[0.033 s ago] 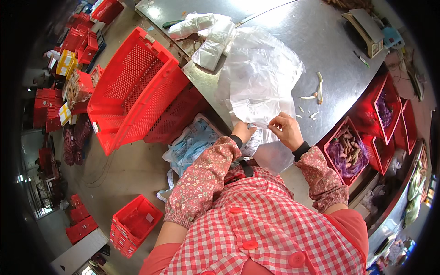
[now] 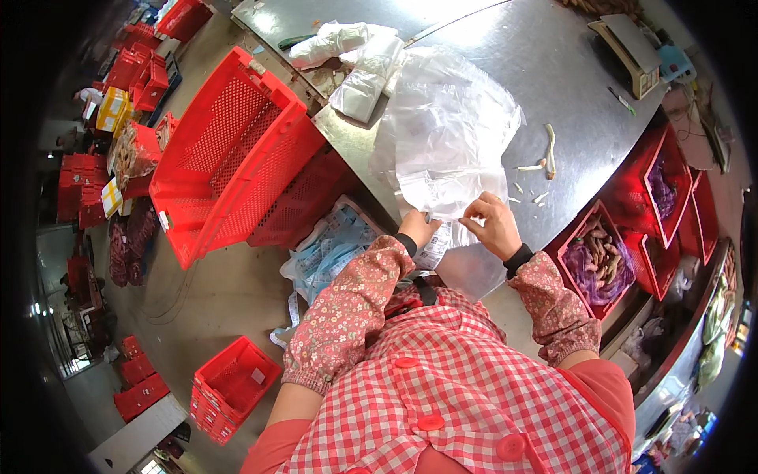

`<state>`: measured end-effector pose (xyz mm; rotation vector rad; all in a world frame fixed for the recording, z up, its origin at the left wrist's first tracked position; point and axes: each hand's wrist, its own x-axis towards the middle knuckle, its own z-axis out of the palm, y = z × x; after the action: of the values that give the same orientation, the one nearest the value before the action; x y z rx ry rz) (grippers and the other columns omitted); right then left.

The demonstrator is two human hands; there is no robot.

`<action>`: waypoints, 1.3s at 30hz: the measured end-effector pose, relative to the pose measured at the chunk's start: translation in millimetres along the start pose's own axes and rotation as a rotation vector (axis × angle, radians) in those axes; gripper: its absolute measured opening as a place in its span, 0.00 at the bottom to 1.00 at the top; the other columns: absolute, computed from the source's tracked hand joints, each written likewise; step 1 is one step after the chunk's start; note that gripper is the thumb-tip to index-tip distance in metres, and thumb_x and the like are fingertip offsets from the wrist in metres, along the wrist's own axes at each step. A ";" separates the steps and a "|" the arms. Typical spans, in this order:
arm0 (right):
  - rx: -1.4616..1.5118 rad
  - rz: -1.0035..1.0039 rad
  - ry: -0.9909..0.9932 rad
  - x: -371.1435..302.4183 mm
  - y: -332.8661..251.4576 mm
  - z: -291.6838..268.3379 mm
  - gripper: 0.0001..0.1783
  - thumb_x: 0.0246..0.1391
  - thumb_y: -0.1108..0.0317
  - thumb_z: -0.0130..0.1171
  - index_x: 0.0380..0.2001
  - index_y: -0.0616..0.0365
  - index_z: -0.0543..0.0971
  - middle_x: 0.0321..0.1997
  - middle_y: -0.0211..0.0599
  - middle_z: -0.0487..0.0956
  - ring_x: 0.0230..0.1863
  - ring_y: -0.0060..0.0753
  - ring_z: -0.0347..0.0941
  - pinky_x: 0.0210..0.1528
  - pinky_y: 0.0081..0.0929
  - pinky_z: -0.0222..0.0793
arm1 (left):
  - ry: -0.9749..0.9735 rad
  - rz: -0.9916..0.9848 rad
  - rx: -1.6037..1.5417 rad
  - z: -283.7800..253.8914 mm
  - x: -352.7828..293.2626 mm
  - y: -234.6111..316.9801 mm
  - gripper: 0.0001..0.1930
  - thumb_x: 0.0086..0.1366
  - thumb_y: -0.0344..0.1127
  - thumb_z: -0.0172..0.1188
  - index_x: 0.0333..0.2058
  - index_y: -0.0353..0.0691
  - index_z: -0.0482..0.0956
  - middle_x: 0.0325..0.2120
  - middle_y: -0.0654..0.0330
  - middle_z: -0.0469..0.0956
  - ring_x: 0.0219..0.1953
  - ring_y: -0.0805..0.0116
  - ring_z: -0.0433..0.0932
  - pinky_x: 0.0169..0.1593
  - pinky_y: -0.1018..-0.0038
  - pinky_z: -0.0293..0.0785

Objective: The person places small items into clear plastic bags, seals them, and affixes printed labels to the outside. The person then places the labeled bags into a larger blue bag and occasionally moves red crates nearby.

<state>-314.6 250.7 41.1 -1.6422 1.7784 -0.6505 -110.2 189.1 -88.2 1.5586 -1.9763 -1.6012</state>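
two hands (image 2: 462,227) pinching one clear plastic bag (image 2: 446,134) edge.

Red-and-white checked apron with red buttons, floral oversleeves (image 2: 347,316), black cuffs, coral shirt beneath

One head-worn fisheye view looks steeply down, close over the person's chest. It faces the metal surface (image 2: 553,71) ahead, edges bending.
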 end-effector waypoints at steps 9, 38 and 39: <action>-0.078 -0.128 -0.020 2.6 43.9 41.9 0.07 0.43 0.71 0.61 0.30 0.53 0.83 0.30 0.42 0.80 0.34 0.52 0.78 0.37 0.43 0.73 | -0.002 -0.028 -0.008 -6.1 -13.3 18.4 0.15 0.58 0.31 0.66 0.43 0.31 0.82 0.35 0.48 0.85 0.40 0.59 0.84 0.46 0.65 0.75; 0.205 0.248 -0.105 32.6 72.8 65.3 0.26 0.47 0.49 0.70 0.18 0.65 0.82 0.11 0.42 0.74 0.13 0.32 0.69 0.21 0.37 0.65 | -0.072 -0.223 -0.444 -16.5 -30.0 -3.1 0.27 0.64 0.56 0.66 0.31 0.29 0.83 0.23 0.65 0.80 0.24 0.78 0.72 0.29 0.76 0.69; 0.198 0.251 -0.096 32.3 71.9 64.2 0.26 0.47 0.49 0.70 0.19 0.65 0.82 0.11 0.42 0.74 0.13 0.32 0.69 0.21 0.37 0.65 | -0.086 -0.239 -0.345 -25.0 -29.8 -3.2 0.27 0.63 0.56 0.66 0.31 0.29 0.83 0.23 0.64 0.79 0.23 0.78 0.72 0.29 0.76 0.69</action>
<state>-318.1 229.8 -58.3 -1.2731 1.7527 -0.5996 -78.5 196.9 -66.8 1.6524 -1.4864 -2.0024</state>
